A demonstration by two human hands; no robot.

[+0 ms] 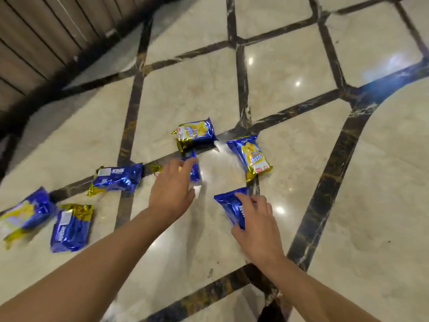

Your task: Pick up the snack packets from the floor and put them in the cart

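Note:
Several blue and gold snack packets lie on the marble floor. My right hand [255, 221] grips one blue packet [228, 205] near the middle. My left hand [173, 184] is spread over another packet [194, 169], fingers apart and touching its top, hiding most of it. Beyond the hands lie a packet [195, 133] on a dark tile strip and another packet [251, 156] to its right. To the left lie a face-down packet [117, 178], a lower packet [70, 228] and a blurred packet [25, 214] at the edge. The cart is not in view.
The floor is glossy cream marble [383, 205] crossed by dark veined strips [325, 187]. A ribbed brown wall panel [34, 43] with a black curved base runs along the upper left.

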